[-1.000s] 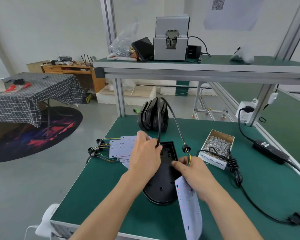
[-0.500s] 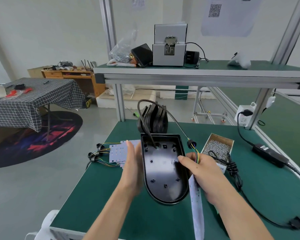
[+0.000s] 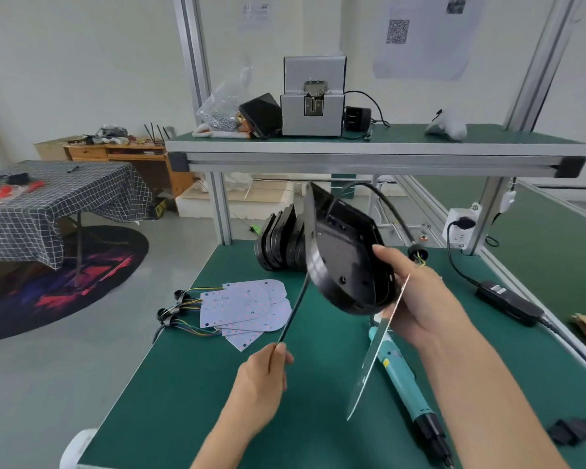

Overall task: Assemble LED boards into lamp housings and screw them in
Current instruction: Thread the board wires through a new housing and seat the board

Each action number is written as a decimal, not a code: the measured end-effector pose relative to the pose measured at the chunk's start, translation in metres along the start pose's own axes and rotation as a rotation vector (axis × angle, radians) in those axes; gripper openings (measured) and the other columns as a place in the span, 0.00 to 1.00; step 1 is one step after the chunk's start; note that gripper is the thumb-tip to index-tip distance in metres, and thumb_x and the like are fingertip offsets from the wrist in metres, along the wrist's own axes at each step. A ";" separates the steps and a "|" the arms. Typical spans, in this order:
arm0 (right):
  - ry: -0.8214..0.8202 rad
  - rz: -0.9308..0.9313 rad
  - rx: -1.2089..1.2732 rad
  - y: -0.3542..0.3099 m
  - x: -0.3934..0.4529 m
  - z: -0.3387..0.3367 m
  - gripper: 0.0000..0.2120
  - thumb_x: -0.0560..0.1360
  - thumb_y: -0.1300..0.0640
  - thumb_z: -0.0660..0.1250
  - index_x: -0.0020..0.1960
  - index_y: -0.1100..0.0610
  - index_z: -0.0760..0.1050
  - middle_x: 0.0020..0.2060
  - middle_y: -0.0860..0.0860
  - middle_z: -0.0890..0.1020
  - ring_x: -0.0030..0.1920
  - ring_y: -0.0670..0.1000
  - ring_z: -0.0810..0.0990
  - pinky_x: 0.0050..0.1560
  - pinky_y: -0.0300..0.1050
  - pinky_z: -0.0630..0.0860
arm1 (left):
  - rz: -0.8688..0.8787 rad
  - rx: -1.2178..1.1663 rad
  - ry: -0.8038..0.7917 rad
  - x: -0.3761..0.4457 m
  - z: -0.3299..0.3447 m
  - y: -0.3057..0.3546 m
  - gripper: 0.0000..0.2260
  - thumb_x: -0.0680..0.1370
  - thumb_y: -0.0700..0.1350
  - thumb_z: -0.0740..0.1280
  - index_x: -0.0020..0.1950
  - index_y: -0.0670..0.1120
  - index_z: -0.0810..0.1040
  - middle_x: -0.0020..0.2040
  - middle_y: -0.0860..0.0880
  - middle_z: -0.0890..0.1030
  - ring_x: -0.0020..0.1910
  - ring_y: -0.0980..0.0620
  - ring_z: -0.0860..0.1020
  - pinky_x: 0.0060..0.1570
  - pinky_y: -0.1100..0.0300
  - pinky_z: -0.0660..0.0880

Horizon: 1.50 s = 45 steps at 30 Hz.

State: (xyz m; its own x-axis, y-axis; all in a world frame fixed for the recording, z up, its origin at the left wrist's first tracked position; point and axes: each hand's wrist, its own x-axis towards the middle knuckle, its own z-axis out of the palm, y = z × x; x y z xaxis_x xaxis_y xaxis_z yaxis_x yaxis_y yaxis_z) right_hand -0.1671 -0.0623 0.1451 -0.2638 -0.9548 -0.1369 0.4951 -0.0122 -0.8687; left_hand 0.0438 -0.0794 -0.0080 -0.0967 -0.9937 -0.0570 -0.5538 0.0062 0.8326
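LED boards (image 3: 244, 306) fanned left on surface (image 3: 190, 384), housing stack (image 3: 278, 242) behind them, screwdriver (image 3: 406, 377) lying right, feeder (image 3: 313, 103) on shelf (image 3: 369, 154) above.

The lamp housing (image 3: 344, 262) covers the right hand (image 3: 420, 299) palm and most fingers, and the LED board (image 3: 376, 350) shows edge-on only, its face unreadable. Below that hand, the screwdriver (image 3: 406, 380) tip runs off the bottom edge. The cable (image 3: 293, 313) end vanishes inside the left hand (image 3: 261, 384).
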 end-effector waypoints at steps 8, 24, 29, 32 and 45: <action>0.067 -0.104 0.137 -0.049 0.025 -0.014 0.05 0.80 0.56 0.70 0.48 0.57 0.77 0.33 0.51 0.79 0.26 0.47 0.76 0.26 0.39 0.72 | -0.110 0.795 0.010 -0.006 -0.043 -0.017 0.15 0.87 0.54 0.51 0.64 0.54 0.76 0.62 0.51 0.76 0.65 0.48 0.75 0.62 0.48 0.67; -0.022 -0.130 -0.230 0.001 0.011 -0.010 0.09 0.79 0.60 0.71 0.40 0.58 0.82 0.29 0.50 0.82 0.24 0.46 0.74 0.28 0.37 0.71 | 0.542 -0.420 0.008 0.056 -0.060 0.130 0.21 0.83 0.31 0.64 0.75 0.43 0.71 0.67 0.51 0.81 0.66 0.57 0.79 0.66 0.57 0.76; -0.044 -0.103 -0.275 0.014 0.015 -0.019 0.19 0.80 0.58 0.70 0.31 0.51 0.84 0.30 0.51 0.77 0.28 0.48 0.66 0.32 0.42 0.62 | 0.436 -0.677 -0.114 0.062 -0.033 0.121 0.25 0.74 0.47 0.72 0.71 0.44 0.75 0.64 0.43 0.83 0.62 0.42 0.81 0.59 0.47 0.80; -0.086 -0.110 -0.312 0.023 0.013 -0.021 0.23 0.81 0.58 0.68 0.28 0.48 0.82 0.24 0.44 0.75 0.22 0.43 0.66 0.23 0.34 0.61 | 0.327 -0.731 -0.150 0.070 -0.030 0.122 0.31 0.64 0.55 0.74 0.63 0.40 0.78 0.54 0.43 0.85 0.50 0.44 0.82 0.48 0.52 0.80; 0.036 -0.080 -0.251 0.059 0.017 -0.026 0.08 0.79 0.58 0.72 0.45 0.61 0.86 0.41 0.59 0.88 0.36 0.52 0.86 0.32 0.40 0.79 | 0.029 -1.051 -0.508 0.065 -0.024 0.078 0.41 0.77 0.76 0.49 0.69 0.47 0.81 0.68 0.42 0.81 0.68 0.43 0.80 0.61 0.50 0.79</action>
State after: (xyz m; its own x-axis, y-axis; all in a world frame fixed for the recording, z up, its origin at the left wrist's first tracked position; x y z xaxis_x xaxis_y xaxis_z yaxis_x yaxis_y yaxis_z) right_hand -0.1638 -0.0715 0.0795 -0.3257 -0.9424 -0.0757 0.2520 -0.0093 -0.9677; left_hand 0.0139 -0.1465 0.0664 -0.5499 -0.8340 -0.0462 0.3886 -0.3045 0.8697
